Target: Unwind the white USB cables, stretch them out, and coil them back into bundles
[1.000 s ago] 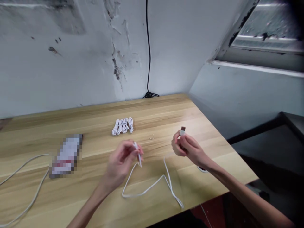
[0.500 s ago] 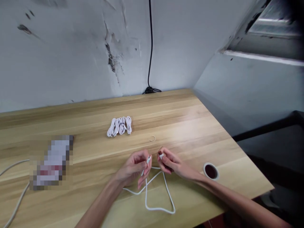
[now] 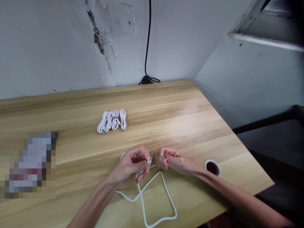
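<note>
My left hand (image 3: 133,163) pinches a small white plug (image 3: 149,160) at one end of a white charging cable (image 3: 163,218). Part of the cable is gathered under the same fingers. Close by on the right, my right hand (image 3: 174,161) is closed around the cable's wider USB plug (image 3: 165,156), whose open end shows orange inside. The two plugs are apart, with a narrow gap between the hands. Below them the cable's slack makes a loose, crossing loop on the table.
Several coiled white cables (image 3: 112,121) lie side by side beyond my hands. A thin bent tie (image 3: 152,134) rests nearer. To the right is a roll of tape (image 3: 218,170); a pixelated flat object (image 3: 30,164) lies left. A black cord (image 3: 148,41) hangs down the wall (image 3: 59,47).
The view has shifted, so the table items sit further left and mostly higher. The right-hand plug has turned, showing its orange inside more. More cable shows gathered at my left fingers.
</note>
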Action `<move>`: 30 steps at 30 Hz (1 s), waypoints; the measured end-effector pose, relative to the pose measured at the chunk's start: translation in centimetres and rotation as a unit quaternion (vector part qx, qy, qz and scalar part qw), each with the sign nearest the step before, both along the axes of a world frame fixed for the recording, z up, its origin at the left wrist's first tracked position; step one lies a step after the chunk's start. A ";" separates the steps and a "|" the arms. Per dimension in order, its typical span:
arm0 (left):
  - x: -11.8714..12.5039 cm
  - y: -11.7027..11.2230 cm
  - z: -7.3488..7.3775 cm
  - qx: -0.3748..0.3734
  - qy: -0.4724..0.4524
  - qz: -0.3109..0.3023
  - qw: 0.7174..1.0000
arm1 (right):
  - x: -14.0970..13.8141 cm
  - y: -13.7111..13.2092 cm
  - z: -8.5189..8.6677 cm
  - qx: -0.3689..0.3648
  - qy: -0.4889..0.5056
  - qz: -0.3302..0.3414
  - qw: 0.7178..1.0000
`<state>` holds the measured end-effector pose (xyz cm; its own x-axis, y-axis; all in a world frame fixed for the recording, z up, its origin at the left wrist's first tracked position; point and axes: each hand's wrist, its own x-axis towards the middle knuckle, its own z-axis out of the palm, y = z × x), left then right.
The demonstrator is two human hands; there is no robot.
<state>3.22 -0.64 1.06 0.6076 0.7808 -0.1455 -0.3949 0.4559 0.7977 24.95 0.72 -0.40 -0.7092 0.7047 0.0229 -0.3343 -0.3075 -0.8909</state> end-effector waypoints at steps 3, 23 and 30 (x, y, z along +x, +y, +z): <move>0.1 0.1 0.0 0.017 0.013 -0.018 1.000 | 0.1 0.0 0.1 -0.009 -0.010 0.035 0.999; 0.1 0.2 0.5 0.026 -0.003 -0.027 0.999 | 0.4 0.2 1.3 0.033 -0.069 0.048 0.996; 0.1 0.2 0.4 0.027 -0.030 -0.013 0.999 | 0.4 -0.1 0.4 0.012 -0.078 0.016 0.997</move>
